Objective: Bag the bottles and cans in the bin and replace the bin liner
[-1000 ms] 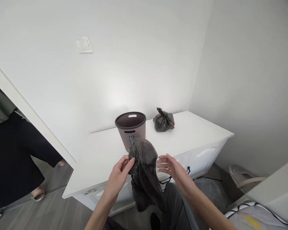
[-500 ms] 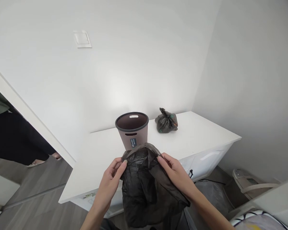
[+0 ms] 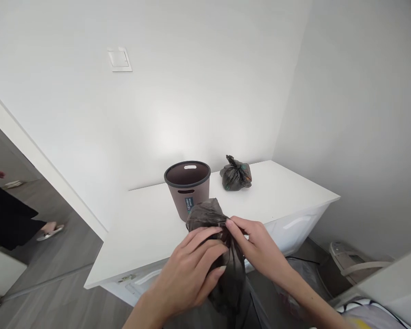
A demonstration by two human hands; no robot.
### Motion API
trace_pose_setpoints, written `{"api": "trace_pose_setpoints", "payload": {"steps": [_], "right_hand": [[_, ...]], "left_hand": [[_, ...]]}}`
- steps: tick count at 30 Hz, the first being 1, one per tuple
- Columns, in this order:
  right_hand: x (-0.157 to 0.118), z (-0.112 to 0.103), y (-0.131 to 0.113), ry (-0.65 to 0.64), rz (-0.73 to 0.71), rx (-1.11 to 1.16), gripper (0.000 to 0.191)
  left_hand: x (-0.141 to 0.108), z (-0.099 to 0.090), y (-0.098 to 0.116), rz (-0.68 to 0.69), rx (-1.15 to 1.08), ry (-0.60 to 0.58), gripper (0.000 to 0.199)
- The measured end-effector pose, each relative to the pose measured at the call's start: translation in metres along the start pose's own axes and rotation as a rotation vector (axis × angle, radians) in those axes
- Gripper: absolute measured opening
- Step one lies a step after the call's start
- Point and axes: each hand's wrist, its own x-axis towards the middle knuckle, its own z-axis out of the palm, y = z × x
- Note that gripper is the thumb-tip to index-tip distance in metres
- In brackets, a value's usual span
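Note:
A thin black plastic bag (image 3: 231, 278) hangs bunched up in front of the white cabinet top. My right hand (image 3: 256, 244) pinches its upper edge between thumb and fingers. Against the bag's left side lies my left hand (image 3: 195, 267), fingers curled around the gathered plastic. Just beyond the bag stands an upright brownish bin (image 3: 178, 196) with a dark rim, handle holes and a label; no liner shows inside it. To the bin's right sits a knotted, filled black bag (image 3: 237, 176).
The white cabinet top (image 3: 287, 192) meets the wall, which carries a light switch (image 3: 119, 59). Through the doorway at left, a person's leg and shoe (image 3: 50, 232) show. A beige appliance-like object (image 3: 352, 262) stands low at right.
My left hand has moved right across the bag, which is now gathered narrower instead of spread between both hands. The person in the doorway has shifted left.

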Motion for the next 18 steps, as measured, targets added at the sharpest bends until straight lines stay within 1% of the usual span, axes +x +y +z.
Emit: {"api": "trace_pose_setpoints", "payload": {"steps": [2,4,8,10,12,14,16,18], "right_hand": [[0.001,-0.009,-0.004,0.082,-0.029,-0.066,0.047],[0.001,-0.018,-0.006,0.149,-0.042,-0.117,0.047],[-0.001,-0.031,-0.01,0.182,-0.037,-0.114,0.049],[-0.005,-0.036,-0.012,0.198,-0.025,-0.089,0.051],[-0.008,-0.039,-0.014,0.213,-0.013,-0.075,0.052],[-0.012,-0.041,-0.016,0.232,-0.012,-0.067,0.054],[-0.015,-0.042,-0.018,0.269,-0.021,-0.059,0.056],[-0.019,-0.044,-0.021,0.322,-0.028,-0.044,0.058]], "left_hand": [[-0.001,0.005,0.001,-0.022,0.021,-0.093,0.023],[-0.007,0.01,0.001,-0.096,0.024,-0.188,0.025],[-0.024,0.022,-0.002,-0.313,0.047,-0.419,0.034],[-0.034,0.027,-0.007,-0.429,0.111,-0.502,0.039],[-0.048,0.032,-0.014,-0.496,0.204,-0.544,0.044],[-0.064,0.033,-0.023,-0.489,0.283,-0.553,0.049],[-0.081,0.033,-0.034,-0.459,0.3,-0.535,0.054],[-0.096,0.032,-0.045,-0.491,0.245,-0.476,0.054]]}}
